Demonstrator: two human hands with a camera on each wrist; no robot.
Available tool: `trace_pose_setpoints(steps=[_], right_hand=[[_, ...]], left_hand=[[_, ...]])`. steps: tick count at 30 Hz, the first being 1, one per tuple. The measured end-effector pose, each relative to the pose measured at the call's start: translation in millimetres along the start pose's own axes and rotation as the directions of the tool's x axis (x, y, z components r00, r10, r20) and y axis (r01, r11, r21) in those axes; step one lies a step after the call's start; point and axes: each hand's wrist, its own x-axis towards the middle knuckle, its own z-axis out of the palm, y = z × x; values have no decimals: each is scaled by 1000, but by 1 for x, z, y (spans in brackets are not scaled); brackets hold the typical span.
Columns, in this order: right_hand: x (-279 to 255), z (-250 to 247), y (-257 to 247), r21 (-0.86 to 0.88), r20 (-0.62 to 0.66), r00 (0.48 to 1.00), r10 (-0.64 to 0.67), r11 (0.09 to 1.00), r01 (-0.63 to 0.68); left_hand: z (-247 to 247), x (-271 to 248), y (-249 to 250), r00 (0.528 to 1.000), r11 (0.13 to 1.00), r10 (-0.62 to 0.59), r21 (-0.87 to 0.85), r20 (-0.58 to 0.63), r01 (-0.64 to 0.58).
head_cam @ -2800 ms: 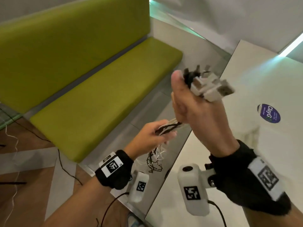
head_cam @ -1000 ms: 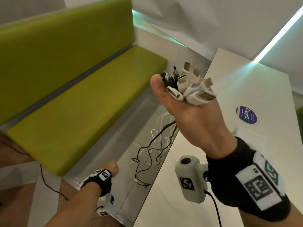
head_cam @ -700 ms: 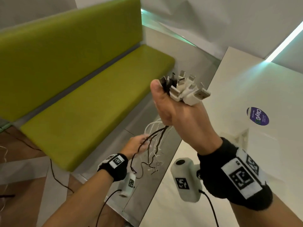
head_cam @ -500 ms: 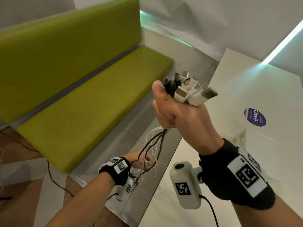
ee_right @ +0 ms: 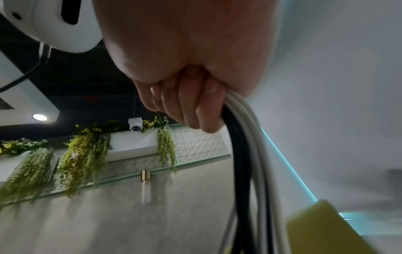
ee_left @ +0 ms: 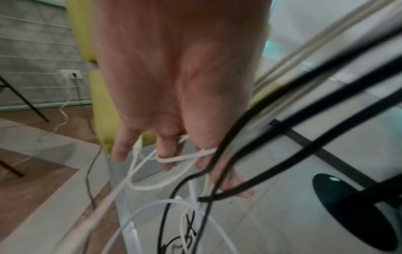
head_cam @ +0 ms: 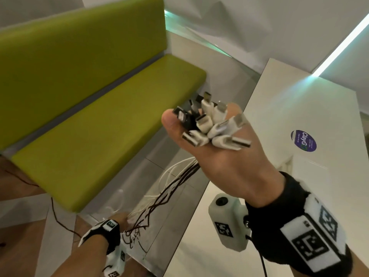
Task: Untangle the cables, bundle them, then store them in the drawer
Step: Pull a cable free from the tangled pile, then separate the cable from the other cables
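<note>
Two hands: right (head_cam: 217, 156) grips cables (head_cam: 171, 186); left (ee_left: 174, 86), wrist-view only, seemingly loosely threads them.

Green bench (head_cam: 103, 124), white table (head_cam: 299, 108), maybe sticker (head_cam: 303, 140).

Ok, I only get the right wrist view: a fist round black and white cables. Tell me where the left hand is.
Observer: The left hand hangs low, below the right hand, its fingers threaded through a white cable loop.
Operator: Now report the top of the fist.
Observer: USB plugs, white and black, fan out above it.
Operator: Find me the drawer.
Observer: No drawer shows in any view. Beside the right hand there is only a white table with a purple sticker.
</note>
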Motion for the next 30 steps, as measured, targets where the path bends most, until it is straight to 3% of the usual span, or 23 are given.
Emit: trace_pose_setpoints(steps=[1,4,8,10,13,14,16,21,25,30], right_hand=[[0,-1,1,-20,12,1000,9,1000,-8],[-1,-6,1,-127,3,1000,27,992,-26],[2,-17,6,-213,-24,999,31,976,-35],[1,-19,8,-275,-14,1000,24,961,-27],[0,-26,8,-329,-48,999,-14,944,-3],[1,-25,6,-354,-42,998,-35,935,18],[3,-22,4,-390,-7,998,-56,920,49],[3,-2,5,-270,93,995,23,963,3],[2,3,11,-295,83,996,35,956,-9],[1,0,14,-343,62,996,62,939,-37]], left_hand=[[0,-12,-6,999,998,-40,41,1,40],[7,-17,-35,988,987,-153,-47,-8,153],[10,-19,-76,938,915,-330,-279,-105,290],[13,-27,-97,954,942,-293,-193,-64,276],[16,-22,-127,923,886,-375,-326,-85,330],[22,-5,-141,925,901,-375,-260,-65,347],[9,-9,-128,937,920,-341,-234,-79,315],[-42,-26,-47,967,957,-134,-283,-214,70],[-74,-28,13,937,928,46,-332,-346,-168],[-90,-26,32,934,918,91,-334,-346,-213]])
